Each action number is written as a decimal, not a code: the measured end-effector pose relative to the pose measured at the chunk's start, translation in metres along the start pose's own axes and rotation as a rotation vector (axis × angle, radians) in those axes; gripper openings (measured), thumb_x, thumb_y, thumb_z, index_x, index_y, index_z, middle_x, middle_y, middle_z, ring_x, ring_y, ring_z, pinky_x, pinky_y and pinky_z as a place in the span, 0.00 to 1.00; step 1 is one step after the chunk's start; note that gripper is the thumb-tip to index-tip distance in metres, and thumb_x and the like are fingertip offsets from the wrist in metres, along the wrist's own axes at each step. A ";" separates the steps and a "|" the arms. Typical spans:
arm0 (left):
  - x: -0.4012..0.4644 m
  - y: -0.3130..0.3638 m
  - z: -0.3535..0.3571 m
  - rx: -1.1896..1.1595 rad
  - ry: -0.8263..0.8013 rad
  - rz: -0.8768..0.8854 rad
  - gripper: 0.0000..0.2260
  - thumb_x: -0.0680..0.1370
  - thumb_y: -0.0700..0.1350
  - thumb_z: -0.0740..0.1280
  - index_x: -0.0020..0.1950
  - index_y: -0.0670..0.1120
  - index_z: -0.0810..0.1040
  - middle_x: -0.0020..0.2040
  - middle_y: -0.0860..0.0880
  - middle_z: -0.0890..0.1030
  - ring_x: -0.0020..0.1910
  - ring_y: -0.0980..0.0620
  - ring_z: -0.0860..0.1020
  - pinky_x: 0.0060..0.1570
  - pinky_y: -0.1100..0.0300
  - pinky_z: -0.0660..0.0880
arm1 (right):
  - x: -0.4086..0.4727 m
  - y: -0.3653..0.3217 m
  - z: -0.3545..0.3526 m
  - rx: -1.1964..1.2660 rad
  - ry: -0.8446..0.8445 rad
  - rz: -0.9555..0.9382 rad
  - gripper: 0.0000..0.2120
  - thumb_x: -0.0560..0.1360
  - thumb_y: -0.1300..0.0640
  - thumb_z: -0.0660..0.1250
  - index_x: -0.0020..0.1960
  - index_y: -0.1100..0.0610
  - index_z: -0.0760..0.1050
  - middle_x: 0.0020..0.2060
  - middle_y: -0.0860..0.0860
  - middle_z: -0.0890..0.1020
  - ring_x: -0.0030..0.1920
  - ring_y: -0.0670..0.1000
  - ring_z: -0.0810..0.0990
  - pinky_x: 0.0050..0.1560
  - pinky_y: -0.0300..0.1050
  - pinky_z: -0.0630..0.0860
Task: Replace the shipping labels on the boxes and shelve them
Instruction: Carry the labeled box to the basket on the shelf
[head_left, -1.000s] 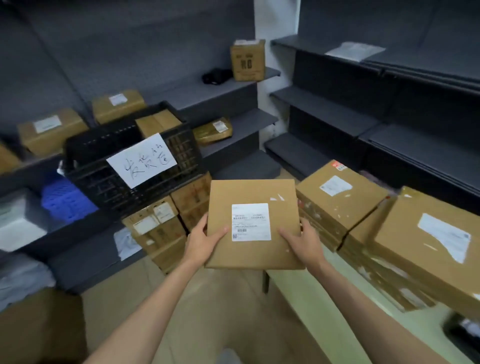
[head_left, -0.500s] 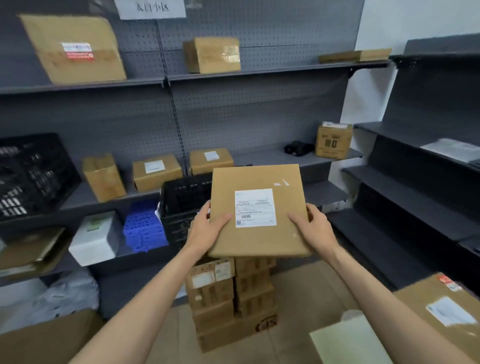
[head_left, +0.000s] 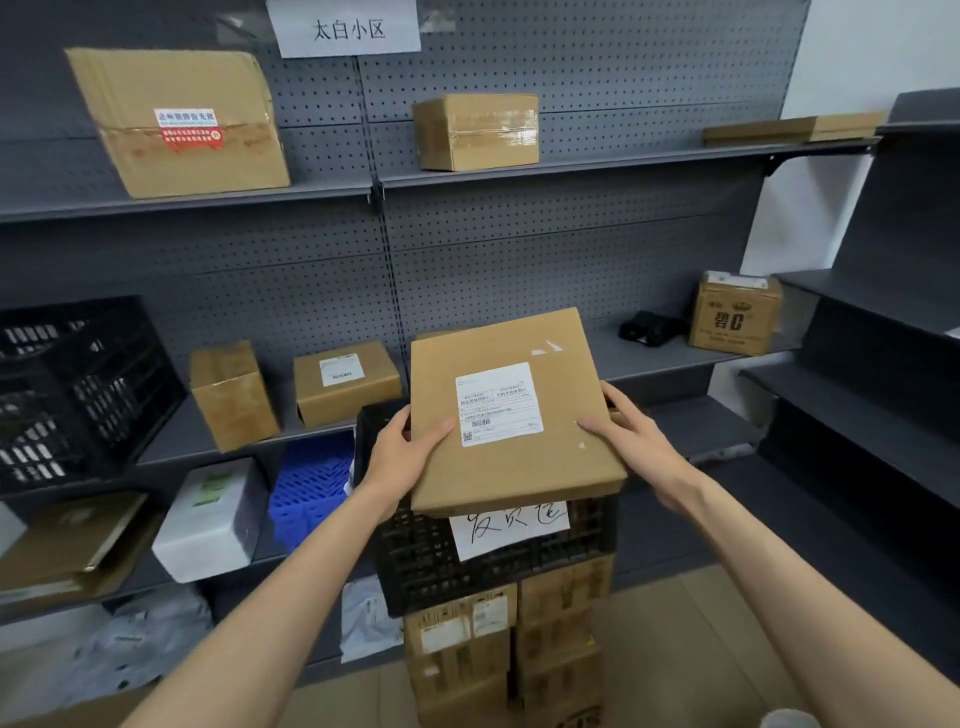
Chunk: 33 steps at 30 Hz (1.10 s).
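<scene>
flat box (head_left: 511, 410) | gripped by left hand (head_left: 400, 457), right hand (head_left: 631, 441) | above black crate (head_left: 493, 566)

Brown cardboard box (head_left: 511, 415) with white label (head_left: 497, 404) printed black; grey pegboard wall (head_left: 571, 249) dotted with holes; black lattice crate (head_left: 415, 561) bearing white sheet (head_left: 511, 530) with black handwriting; blue grid crate (head_left: 309, 488); white box (head_left: 208, 519).

The flat box (head_left: 511, 410) is now held higher and farther out, above the black crate (head_left: 493, 561), facing the shelves.
</scene>
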<state>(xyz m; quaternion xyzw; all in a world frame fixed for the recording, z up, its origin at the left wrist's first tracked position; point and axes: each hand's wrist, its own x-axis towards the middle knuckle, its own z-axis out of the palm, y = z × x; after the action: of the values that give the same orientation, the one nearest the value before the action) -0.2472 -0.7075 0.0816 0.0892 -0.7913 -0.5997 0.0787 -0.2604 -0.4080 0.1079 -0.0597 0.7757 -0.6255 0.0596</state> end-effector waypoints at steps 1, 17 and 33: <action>0.009 0.000 0.001 -0.012 0.005 -0.001 0.26 0.76 0.58 0.73 0.72 0.54 0.71 0.60 0.54 0.80 0.56 0.54 0.80 0.52 0.56 0.77 | 0.009 -0.001 -0.001 0.005 -0.016 0.013 0.27 0.77 0.47 0.68 0.72 0.36 0.63 0.56 0.47 0.80 0.54 0.45 0.80 0.45 0.38 0.73; 0.179 0.028 0.021 0.162 -0.028 0.047 0.40 0.74 0.63 0.73 0.81 0.50 0.61 0.78 0.51 0.65 0.72 0.52 0.68 0.67 0.57 0.66 | 0.177 0.004 0.020 -0.326 0.185 -0.089 0.38 0.61 0.30 0.69 0.69 0.33 0.65 0.60 0.45 0.77 0.57 0.50 0.77 0.58 0.58 0.76; 0.333 -0.016 0.031 0.212 -0.359 -0.026 0.40 0.68 0.50 0.82 0.76 0.52 0.67 0.61 0.53 0.76 0.54 0.56 0.76 0.49 0.65 0.73 | 0.244 0.035 0.130 -1.001 0.166 -0.084 0.33 0.71 0.34 0.64 0.73 0.39 0.58 0.65 0.53 0.69 0.66 0.56 0.67 0.57 0.56 0.74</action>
<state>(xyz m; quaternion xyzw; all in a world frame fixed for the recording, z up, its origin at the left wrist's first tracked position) -0.5769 -0.7607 0.0634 -0.0012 -0.8500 -0.5205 -0.0813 -0.4796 -0.5667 0.0422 -0.0619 0.9794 -0.1814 -0.0633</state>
